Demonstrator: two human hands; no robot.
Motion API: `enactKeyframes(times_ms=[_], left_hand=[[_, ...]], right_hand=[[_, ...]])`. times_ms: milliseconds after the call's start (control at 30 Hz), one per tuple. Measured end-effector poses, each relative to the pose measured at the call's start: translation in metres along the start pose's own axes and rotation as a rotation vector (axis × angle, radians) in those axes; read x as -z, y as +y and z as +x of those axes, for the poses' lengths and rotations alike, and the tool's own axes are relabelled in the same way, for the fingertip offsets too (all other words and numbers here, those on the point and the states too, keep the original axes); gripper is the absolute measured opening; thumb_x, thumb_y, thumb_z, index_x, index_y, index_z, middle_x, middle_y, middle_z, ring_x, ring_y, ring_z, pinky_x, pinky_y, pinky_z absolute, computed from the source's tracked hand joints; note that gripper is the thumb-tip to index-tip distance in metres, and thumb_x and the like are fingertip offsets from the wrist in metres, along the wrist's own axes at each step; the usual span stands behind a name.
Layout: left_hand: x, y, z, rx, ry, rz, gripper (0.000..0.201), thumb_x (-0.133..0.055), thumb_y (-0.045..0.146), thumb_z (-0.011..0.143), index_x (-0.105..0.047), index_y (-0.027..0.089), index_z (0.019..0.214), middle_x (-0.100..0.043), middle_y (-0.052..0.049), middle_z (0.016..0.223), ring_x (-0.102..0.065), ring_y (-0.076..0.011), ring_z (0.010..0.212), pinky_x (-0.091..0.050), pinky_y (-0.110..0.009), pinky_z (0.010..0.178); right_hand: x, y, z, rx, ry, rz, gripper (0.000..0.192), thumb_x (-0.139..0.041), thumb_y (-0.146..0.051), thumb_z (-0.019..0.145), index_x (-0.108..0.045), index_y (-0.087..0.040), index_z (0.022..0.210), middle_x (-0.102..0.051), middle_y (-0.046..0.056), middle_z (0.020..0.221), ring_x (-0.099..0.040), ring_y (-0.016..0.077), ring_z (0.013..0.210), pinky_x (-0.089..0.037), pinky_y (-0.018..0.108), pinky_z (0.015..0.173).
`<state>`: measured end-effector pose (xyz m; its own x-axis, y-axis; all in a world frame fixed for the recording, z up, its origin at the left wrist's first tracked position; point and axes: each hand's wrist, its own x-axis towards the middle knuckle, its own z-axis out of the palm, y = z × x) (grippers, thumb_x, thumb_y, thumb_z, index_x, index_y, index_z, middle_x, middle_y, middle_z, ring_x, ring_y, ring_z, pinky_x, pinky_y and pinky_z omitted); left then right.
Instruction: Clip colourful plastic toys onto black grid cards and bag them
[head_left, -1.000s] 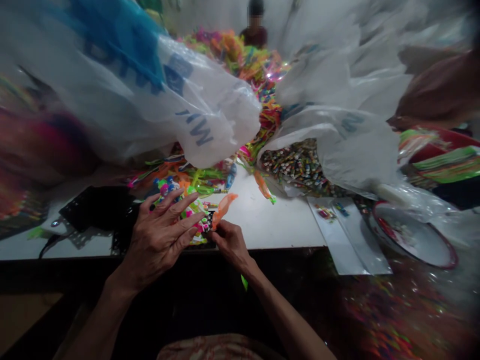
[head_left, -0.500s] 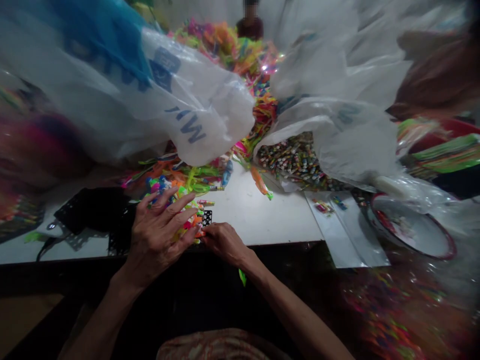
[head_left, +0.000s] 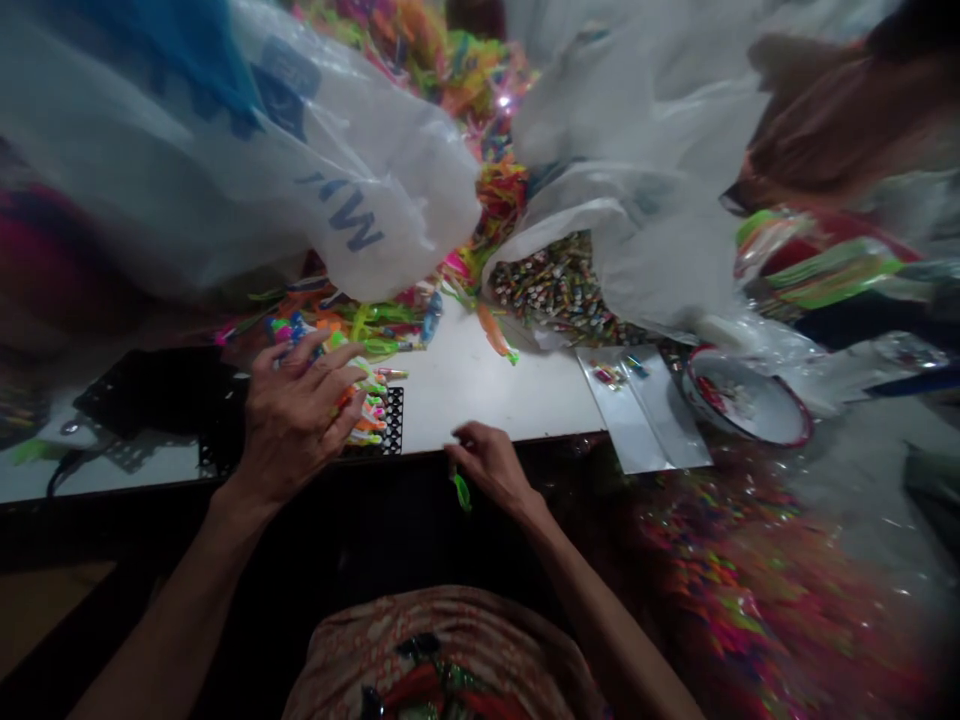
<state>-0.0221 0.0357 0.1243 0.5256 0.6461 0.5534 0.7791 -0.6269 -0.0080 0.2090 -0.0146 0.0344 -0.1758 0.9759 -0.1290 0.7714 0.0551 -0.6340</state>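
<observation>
My left hand [head_left: 296, 415] lies flat with spread fingers on a heap of small bright plastic pieces that sits on a black perforated tray [head_left: 393, 422] near the front edge of the white table [head_left: 487, 395]. My right hand [head_left: 491, 465] hovers at the table's front edge, fingers curled around a thin green plastic strip [head_left: 461, 490] that dangles below it. More neon strips [head_left: 375, 330] are piled just beyond my left hand.
Large clear plastic bags [head_left: 225, 170] bulge over the table's left and middle. An open bag of small coloured sticks [head_left: 559, 290] lies right of centre. Flat clear packets [head_left: 637, 405] and a red-rimmed white bowl [head_left: 746, 400] sit at the right. Coloured scraps cover the floor [head_left: 720, 590].
The orange piece my right hand held a second ago is set down on the tray. My right hand has pulled back to the table edge, now with a green strip. The view tilted down.
</observation>
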Motion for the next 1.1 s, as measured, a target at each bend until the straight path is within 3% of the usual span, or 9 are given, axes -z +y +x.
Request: enactKeyframes(times_ms=[100, 267, 367, 533, 633, 733, 833, 967, 1100], left_hand=[[0.002, 0.002, 0.001, 0.010, -0.016, 0.022, 0.018, -0.047, 0.024, 0.090, -0.054, 0.022, 0.106, -0.059, -0.002, 0.127, -0.043, -0.0262, 0.128, -0.032, -0.052, 0.102], [0.006, 0.005, 0.003, 0.065, -0.079, 0.026, 0.023, -0.037, 0.025, 0.093, -0.054, 0.021, 0.108, -0.057, -0.001, 0.129, -0.039, -0.0236, 0.131, -0.030, -0.050, 0.105], [0.008, 0.006, 0.002, 0.091, -0.085, 0.004, 0.025, -0.036, 0.027, 0.094, -0.055, 0.021, 0.109, -0.056, 0.002, 0.130, -0.041, -0.0227, 0.130, -0.030, -0.049, 0.106], [0.007, 0.004, 0.002, 0.097, -0.058, -0.009, 0.022, -0.040, 0.030, 0.093, -0.058, 0.022, 0.104, -0.059, 0.003, 0.127, -0.044, -0.0225, 0.127, -0.031, -0.049, 0.106], [0.004, 0.002, 0.001, 0.071, 0.003, -0.005, 0.019, -0.045, 0.028, 0.091, -0.059, 0.021, 0.103, -0.061, -0.001, 0.124, -0.047, -0.0245, 0.126, -0.034, -0.050, 0.103], [0.000, 0.001, 0.000, 0.073, 0.028, -0.002, 0.022, -0.043, 0.028, 0.091, -0.057, 0.023, 0.107, -0.061, 0.000, 0.124, -0.046, -0.0242, 0.126, -0.034, -0.050, 0.102], [-0.002, 0.000, -0.001, 0.052, 0.055, -0.002, 0.022, -0.047, 0.025, 0.090, -0.056, 0.024, 0.110, -0.061, 0.000, 0.124, -0.046, -0.0260, 0.126, -0.035, -0.051, 0.101], [-0.005, -0.001, -0.002, 0.038, 0.071, -0.001, 0.024, -0.053, 0.021, 0.086, -0.056, 0.024, 0.109, -0.062, -0.003, 0.123, -0.047, -0.0278, 0.125, -0.034, -0.052, 0.101], [-0.006, -0.002, -0.001, 0.029, 0.096, -0.004, 0.025, -0.054, 0.020, 0.084, -0.055, 0.024, 0.109, -0.063, -0.003, 0.121, -0.049, -0.0275, 0.124, -0.034, -0.051, 0.100]], right_hand=[[-0.011, 0.025, -0.032, -0.167, -0.135, -0.149, 0.017, -0.060, -0.031, 0.082, -0.065, -0.015, 0.087, -0.066, 0.005, 0.082, -0.059, 0.0169, 0.072, -0.033, 0.023, 0.059], [-0.032, 0.022, -0.036, -0.122, -0.116, -0.181, 0.013, -0.057, -0.026, 0.083, -0.059, -0.016, 0.092, -0.063, 0.006, 0.094, -0.058, 0.0168, 0.081, -0.033, 0.024, 0.063], [-0.015, 0.006, -0.035, -0.002, -0.049, 0.067, 0.006, -0.057, -0.018, 0.078, -0.058, -0.016, 0.073, -0.060, 0.002, 0.079, -0.055, 0.0134, 0.072, -0.035, 0.023, 0.063], [0.027, -0.019, -0.020, -0.023, 0.353, 0.646, 0.014, -0.065, -0.030, 0.073, -0.062, -0.016, 0.075, -0.060, 0.000, 0.070, -0.056, 0.0139, 0.066, -0.043, 0.025, 0.062], [0.023, -0.014, 0.002, -0.138, 0.459, 0.900, 0.028, -0.073, -0.036, 0.066, -0.066, -0.014, 0.083, -0.065, 0.002, 0.071, -0.061, 0.0163, 0.068, -0.048, 0.029, 0.067], [0.004, 0.008, 0.014, -0.207, 0.379, 1.005, 0.045, -0.077, -0.037, 0.060, -0.067, -0.013, 0.097, -0.069, 0.006, 0.089, -0.065, 0.0193, 0.078, -0.051, 0.033, 0.074], [-0.006, 0.031, 0.009, -0.198, 0.327, 0.854, 0.051, -0.074, -0.037, 0.064, -0.064, -0.014, 0.109, -0.067, 0.009, 0.103, -0.065, 0.0225, 0.087, -0.052, 0.037, 0.076], [-0.001, 0.036, -0.001, -0.051, 0.333, 0.122, 0.028, -0.061, -0.025, 0.078, -0.066, -0.017, 0.104, -0.064, 0.009, 0.104, -0.059, 0.0216, 0.095, -0.046, 0.035, 0.082], [0.009, 0.018, 0.006, -0.050, 0.160, -0.424, 0.016, -0.053, -0.016, 0.084, -0.066, -0.019, 0.093, -0.063, 0.009, 0.095, -0.053, 0.0222, 0.094, -0.039, 0.032, 0.078]])
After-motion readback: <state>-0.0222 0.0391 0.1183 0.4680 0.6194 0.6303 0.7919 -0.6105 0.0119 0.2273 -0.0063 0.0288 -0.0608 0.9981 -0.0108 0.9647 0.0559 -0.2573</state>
